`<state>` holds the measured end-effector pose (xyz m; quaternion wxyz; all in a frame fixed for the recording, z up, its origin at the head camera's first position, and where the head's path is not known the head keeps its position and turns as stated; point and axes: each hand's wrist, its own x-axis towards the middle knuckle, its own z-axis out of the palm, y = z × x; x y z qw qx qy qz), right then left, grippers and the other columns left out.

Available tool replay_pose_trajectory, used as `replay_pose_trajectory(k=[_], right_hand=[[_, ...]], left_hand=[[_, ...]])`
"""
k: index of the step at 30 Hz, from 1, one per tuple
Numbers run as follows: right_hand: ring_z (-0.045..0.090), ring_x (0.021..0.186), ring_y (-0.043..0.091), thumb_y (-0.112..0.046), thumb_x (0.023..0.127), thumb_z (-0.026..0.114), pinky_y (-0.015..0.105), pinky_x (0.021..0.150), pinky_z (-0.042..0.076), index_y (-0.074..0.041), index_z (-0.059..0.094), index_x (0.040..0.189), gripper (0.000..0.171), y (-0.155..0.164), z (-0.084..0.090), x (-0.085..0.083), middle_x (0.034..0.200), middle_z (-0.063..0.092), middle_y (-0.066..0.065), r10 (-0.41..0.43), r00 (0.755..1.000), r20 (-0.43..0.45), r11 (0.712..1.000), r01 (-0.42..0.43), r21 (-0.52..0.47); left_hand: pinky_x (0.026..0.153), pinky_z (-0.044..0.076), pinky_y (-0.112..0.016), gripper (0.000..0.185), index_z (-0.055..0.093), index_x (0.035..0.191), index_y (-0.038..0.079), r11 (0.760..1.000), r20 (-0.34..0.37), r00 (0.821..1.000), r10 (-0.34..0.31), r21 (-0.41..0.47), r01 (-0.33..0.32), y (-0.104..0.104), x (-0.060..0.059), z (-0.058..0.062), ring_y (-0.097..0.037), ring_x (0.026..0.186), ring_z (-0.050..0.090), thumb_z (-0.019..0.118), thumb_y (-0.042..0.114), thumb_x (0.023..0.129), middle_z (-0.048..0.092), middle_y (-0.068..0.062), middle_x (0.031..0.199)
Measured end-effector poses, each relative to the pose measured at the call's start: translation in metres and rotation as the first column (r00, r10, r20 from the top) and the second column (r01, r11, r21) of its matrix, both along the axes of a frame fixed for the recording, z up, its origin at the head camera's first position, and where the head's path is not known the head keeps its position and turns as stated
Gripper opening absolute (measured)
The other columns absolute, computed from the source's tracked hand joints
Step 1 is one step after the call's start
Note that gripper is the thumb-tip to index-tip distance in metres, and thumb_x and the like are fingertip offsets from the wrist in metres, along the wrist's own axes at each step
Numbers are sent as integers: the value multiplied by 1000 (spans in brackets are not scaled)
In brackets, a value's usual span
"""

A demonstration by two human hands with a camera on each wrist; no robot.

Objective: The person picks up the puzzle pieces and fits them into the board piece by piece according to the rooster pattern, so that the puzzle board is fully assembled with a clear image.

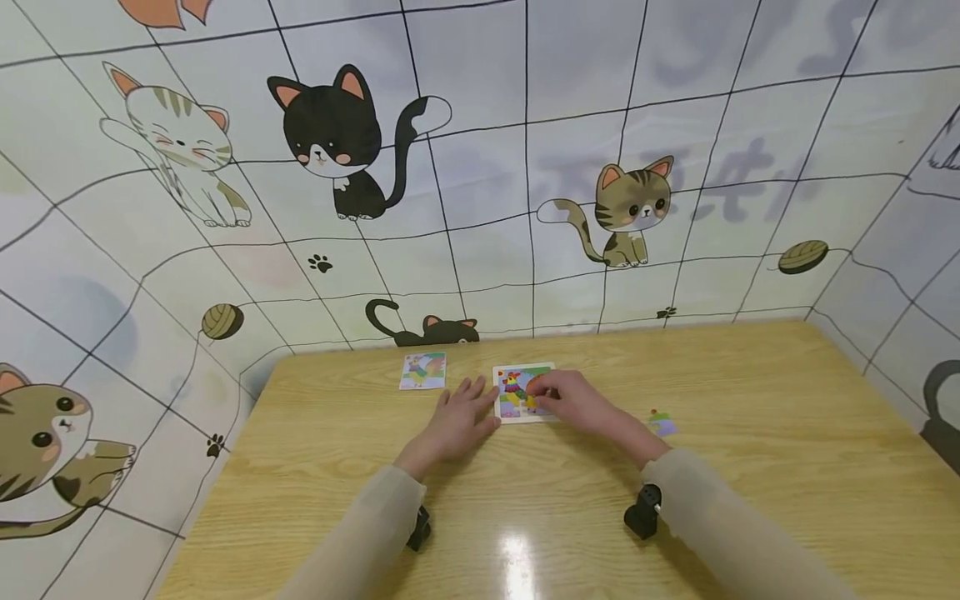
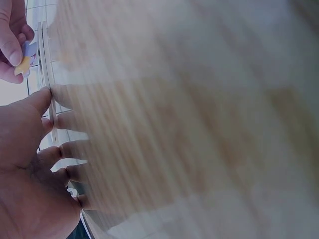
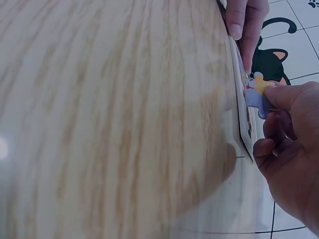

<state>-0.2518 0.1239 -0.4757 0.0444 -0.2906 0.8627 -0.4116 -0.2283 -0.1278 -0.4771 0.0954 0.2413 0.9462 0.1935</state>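
Observation:
A small white-framed jigsaw puzzle [image 1: 517, 419] with a colourful bird picture lies flat on the wooden table. My left hand [image 1: 457, 421] rests on the table with fingers spread, thumb and fingertips against the puzzle's left edge. Over the right part of the puzzle, my right hand [image 1: 573, 400] pinches a puzzle piece [image 3: 256, 101] between thumb and fingers. Yellow and lilac show on that piece, and it stands tilted just above the frame in the right wrist view. Part of the puzzle's right side is hidden behind my right hand.
A square picture card [image 1: 423, 372] lies at the back, left of the puzzle. Near my right forearm is a loose green and lilac puzzle piece [image 1: 662, 423]. Behind the wooden table [image 1: 570, 500] rises a cat-patterned wall covering [image 1: 487, 208].

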Motion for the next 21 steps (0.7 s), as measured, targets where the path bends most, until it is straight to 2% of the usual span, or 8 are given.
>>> replay_pose_trajectory(k=[4,11,21], right_hand=[[58,85,14,1,97,64,32,75,51,0,75,106,15,-4,-2,0,105,72,8,3,1000,8,1000,-3,7],[53,79,13,0,95,68,30,70,48,-1,77,106,15,-10,-2,1,96,70,5,-33,999,-10,997,34,64],[57,86,16,-2,92,73,33,77,50,0,77,110,18,-18,-2,2,98,64,3,-79,996,-47,988,85,130]], left_hand=[[118,12,-68,58,41,158,10,1000,-3,1000,0,3,0,0,0,-1,-44,153,17,52,36,108,25,-20,166],[118,12,-68,58,41,158,10,1000,4,1000,-7,11,7,0,0,0,-44,153,17,52,37,108,24,-19,166],[118,12,-68,58,41,158,10,1000,13,1000,1,3,-1,0,0,2,-42,154,17,53,36,108,25,-18,166]])
